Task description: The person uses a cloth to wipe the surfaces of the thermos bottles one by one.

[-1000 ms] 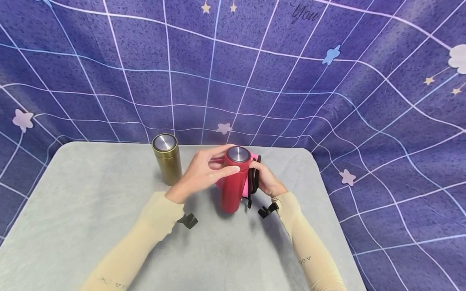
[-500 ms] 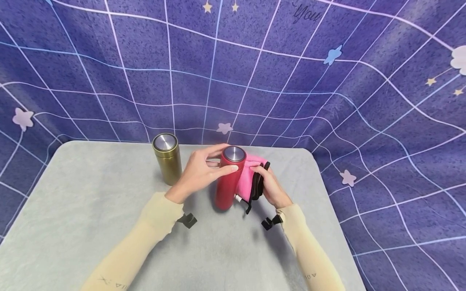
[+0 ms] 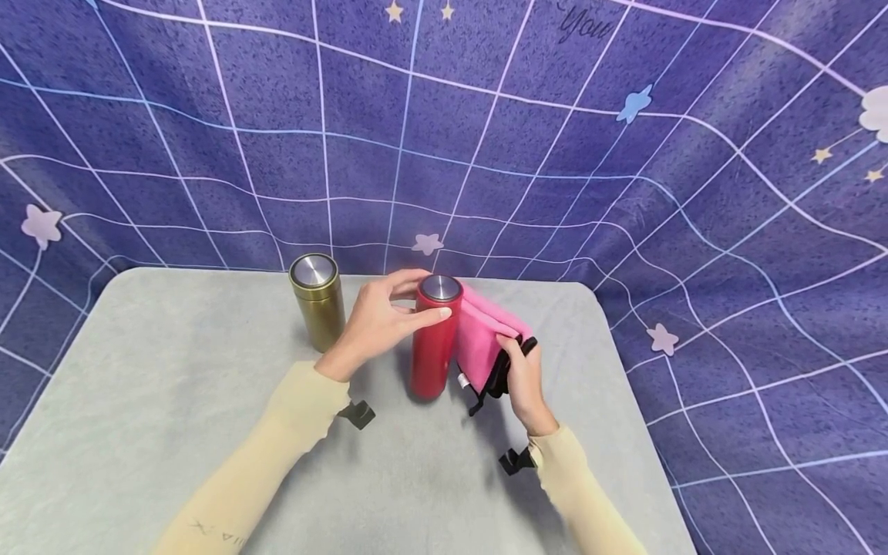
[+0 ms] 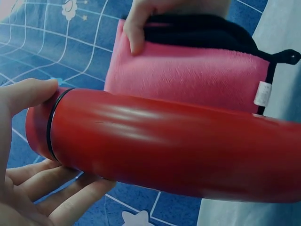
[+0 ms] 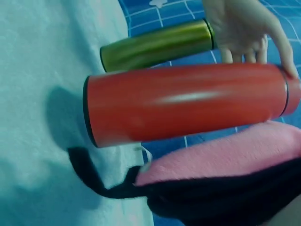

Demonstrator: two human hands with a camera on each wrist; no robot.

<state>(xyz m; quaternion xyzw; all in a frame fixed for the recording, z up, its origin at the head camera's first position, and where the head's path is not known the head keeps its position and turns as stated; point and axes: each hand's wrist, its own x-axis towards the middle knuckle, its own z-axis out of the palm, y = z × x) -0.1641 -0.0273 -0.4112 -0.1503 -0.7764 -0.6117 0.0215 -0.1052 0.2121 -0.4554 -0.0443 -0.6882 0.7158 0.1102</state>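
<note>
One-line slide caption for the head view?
Left hand grips a red flask near its top, right hand holds a pink cloth beside it, and a gold flask stands farther left.

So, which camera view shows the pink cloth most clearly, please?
The left wrist view: the pink cloth is large there, its white label clear, though the red bottle covers part. The head view shows it smaller, in the right hand; the right wrist view crops it at the frame's edge.
</note>
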